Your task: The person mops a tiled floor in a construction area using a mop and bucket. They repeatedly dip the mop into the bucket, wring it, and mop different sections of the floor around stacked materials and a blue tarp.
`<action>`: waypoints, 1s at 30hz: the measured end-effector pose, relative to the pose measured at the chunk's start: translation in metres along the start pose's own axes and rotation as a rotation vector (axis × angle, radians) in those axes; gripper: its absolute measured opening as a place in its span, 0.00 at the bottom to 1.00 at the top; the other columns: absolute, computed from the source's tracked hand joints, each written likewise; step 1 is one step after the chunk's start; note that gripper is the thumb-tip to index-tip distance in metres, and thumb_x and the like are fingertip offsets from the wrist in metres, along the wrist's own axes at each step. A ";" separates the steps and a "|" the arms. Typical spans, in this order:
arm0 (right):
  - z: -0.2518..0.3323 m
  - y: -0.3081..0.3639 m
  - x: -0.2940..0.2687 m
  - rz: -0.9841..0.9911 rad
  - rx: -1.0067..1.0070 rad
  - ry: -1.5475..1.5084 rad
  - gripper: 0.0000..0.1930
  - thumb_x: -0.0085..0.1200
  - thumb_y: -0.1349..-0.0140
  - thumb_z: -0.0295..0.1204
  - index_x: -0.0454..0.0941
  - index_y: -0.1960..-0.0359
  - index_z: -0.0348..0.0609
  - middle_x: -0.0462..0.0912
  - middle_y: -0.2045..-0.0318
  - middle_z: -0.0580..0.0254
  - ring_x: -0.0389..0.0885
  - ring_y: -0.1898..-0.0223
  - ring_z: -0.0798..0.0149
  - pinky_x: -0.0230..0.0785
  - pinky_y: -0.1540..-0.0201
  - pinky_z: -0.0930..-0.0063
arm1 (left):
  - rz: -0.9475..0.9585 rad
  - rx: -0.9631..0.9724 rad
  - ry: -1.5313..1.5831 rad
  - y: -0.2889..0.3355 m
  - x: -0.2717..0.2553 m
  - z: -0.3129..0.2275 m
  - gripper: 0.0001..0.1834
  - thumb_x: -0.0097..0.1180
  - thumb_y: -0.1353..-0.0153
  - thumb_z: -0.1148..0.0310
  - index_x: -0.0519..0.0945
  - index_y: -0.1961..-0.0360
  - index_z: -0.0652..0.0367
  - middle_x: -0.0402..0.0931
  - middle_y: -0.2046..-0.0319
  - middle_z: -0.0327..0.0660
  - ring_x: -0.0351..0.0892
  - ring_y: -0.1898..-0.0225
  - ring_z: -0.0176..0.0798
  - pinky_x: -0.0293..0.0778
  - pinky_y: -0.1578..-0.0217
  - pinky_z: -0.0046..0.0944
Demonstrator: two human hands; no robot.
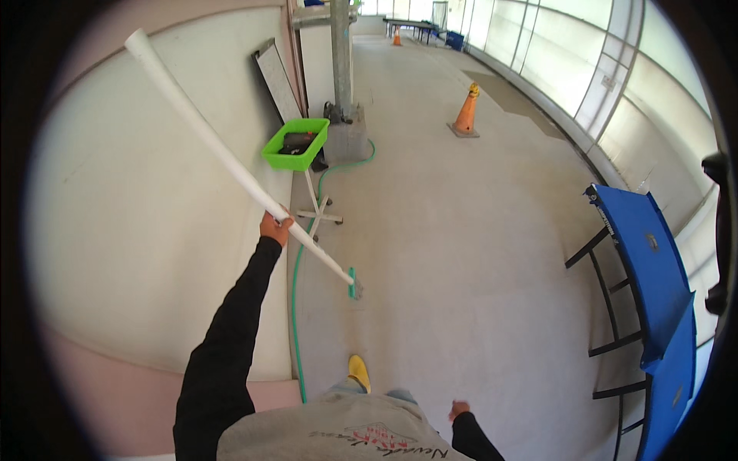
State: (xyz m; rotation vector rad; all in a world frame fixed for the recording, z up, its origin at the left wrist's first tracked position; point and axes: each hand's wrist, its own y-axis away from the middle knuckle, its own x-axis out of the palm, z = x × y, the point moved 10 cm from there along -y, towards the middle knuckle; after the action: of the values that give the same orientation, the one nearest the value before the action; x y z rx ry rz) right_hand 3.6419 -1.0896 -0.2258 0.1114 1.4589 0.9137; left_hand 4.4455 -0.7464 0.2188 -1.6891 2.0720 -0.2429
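My left hand (276, 227) is closed around a long white pole (207, 146), with the arm stretched forward. The pole slants from the upper left down to the floor. At its lower end is a green brush-like head (352, 283) with greyish edges, close to or on the floor; its exact kind is too small to tell. My right hand (460, 410) hangs low by my right side, apart from any object. It is small and partly smeared, so its fingers cannot be made out.
A bright green tub (296, 144) with dark things inside sits on a wheeled white stand (320, 216). Along the left wall runs a green hose (295, 307). An orange cone (466, 114) stands ahead. Blue-topped tables (642, 238) line the right. A metal post (341, 61) rises from a concrete block.
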 end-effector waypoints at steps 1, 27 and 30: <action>-0.037 0.028 0.057 0.192 0.355 -0.412 0.18 0.52 0.32 0.44 0.79 0.60 0.39 0.86 0.64 0.47 0.86 0.63 0.49 0.78 0.59 0.51 | 0.011 -0.076 -0.040 -0.022 -0.002 0.026 0.16 0.65 0.44 0.76 0.76 0.56 0.52 0.78 0.64 0.37 0.80 0.65 0.35 0.80 0.71 0.38; 0.301 -0.349 -0.322 -0.012 0.132 -1.025 0.10 0.53 0.28 0.35 0.76 0.52 0.44 0.77 0.77 0.61 0.76 0.83 0.67 0.67 0.85 0.73 | -0.522 -0.358 -0.700 -0.333 -0.179 0.274 0.25 0.72 0.48 0.74 0.75 0.50 0.63 0.83 0.59 0.47 0.84 0.64 0.46 0.81 0.66 0.43; 0.310 -0.366 -0.331 0.029 0.267 -0.945 0.10 0.53 0.28 0.35 0.75 0.52 0.44 0.77 0.77 0.60 0.75 0.84 0.67 0.67 0.85 0.73 | -0.397 -0.540 -0.563 -0.302 -0.180 0.341 0.22 0.71 0.48 0.77 0.76 0.52 0.61 0.83 0.59 0.43 0.82 0.63 0.41 0.80 0.67 0.41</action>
State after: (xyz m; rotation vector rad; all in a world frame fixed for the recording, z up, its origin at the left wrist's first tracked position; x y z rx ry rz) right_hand 4.1306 -1.3894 -0.1223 0.6695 0.6779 0.5448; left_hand 4.8909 -0.5940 0.0837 -2.1499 1.4407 0.6598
